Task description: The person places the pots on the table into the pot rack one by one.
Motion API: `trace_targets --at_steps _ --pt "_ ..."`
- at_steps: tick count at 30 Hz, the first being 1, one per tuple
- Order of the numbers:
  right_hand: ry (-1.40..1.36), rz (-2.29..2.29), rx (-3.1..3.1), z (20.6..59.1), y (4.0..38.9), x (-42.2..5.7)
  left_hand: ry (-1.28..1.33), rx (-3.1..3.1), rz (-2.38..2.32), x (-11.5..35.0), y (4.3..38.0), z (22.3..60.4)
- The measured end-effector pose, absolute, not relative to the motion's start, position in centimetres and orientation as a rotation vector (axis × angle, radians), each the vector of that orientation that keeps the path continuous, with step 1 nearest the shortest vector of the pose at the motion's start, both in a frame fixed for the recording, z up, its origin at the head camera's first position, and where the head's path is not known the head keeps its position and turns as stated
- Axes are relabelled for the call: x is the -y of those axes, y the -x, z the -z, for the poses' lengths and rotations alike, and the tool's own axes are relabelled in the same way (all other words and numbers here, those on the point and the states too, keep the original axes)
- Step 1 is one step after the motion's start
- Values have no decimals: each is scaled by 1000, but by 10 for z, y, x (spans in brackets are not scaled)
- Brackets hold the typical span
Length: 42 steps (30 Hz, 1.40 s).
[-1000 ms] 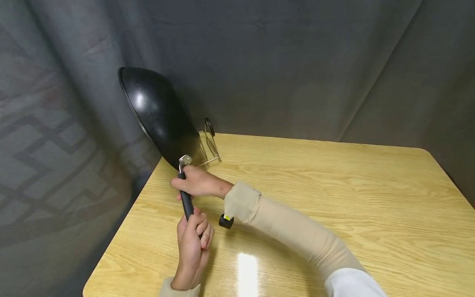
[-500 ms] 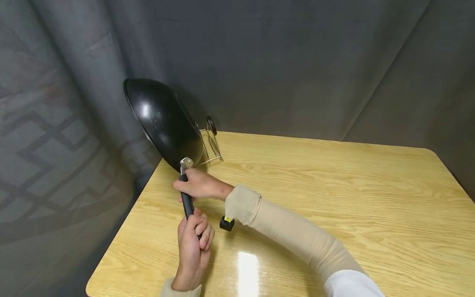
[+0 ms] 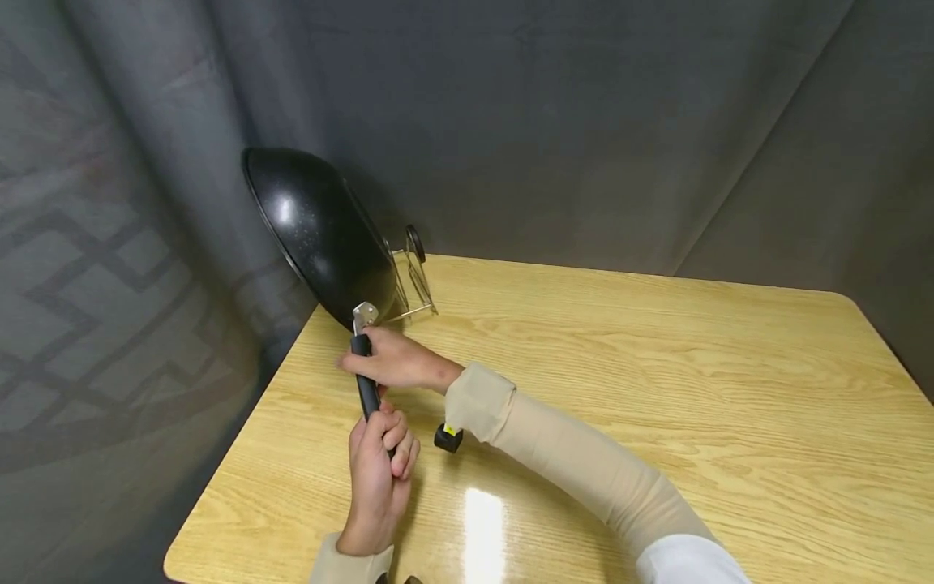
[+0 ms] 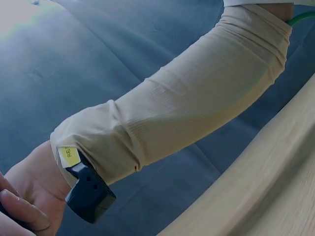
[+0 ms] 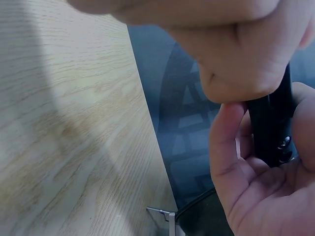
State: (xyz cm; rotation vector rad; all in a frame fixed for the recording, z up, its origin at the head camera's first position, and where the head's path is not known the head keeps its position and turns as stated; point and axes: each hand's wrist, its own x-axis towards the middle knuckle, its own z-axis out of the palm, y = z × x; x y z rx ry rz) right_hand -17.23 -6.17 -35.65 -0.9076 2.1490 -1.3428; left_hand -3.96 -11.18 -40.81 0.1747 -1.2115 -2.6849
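Note:
A black wok [image 3: 321, 227] stands tilted on its side at the table's far left corner, its rounded outside toward me. From its rim a metal bracket leads to a black handle [image 3: 367, 395]. My right hand [image 3: 397, 357] grips that handle close to the bracket. Lower down, my left hand [image 3: 379, 478] is curled round the handle's end. In the right wrist view, the left hand [image 5: 226, 49] is at the top and the right hand [image 5: 266, 201] below, with the handle [image 5: 268, 128] between them. Only part of a hand [image 4: 34, 179] shows in the left wrist view.
Against the wok's right side stands a wire rack [image 3: 416, 280] with a black loop on top; the wok hides part of it. A wooden table [image 3: 620, 349] extends right. Dark curtains [image 3: 547, 122] hang behind and at left. Below my right wrist sits a small black camera [image 3: 448, 439].
The wok sits slightly lower and a little farther right against the rack than one second ago. Both hands keep their hold on the handle.

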Motion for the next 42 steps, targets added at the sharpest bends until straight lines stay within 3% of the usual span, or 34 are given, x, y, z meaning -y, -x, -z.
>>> trace_targets --at_steps 25,42 --pt "897 1236 -2074 366 164 33 -185 1421 2583 126 48 439" --pt "787 1311 -2262 381 164 -67 -182 1713 2418 147 58 446"
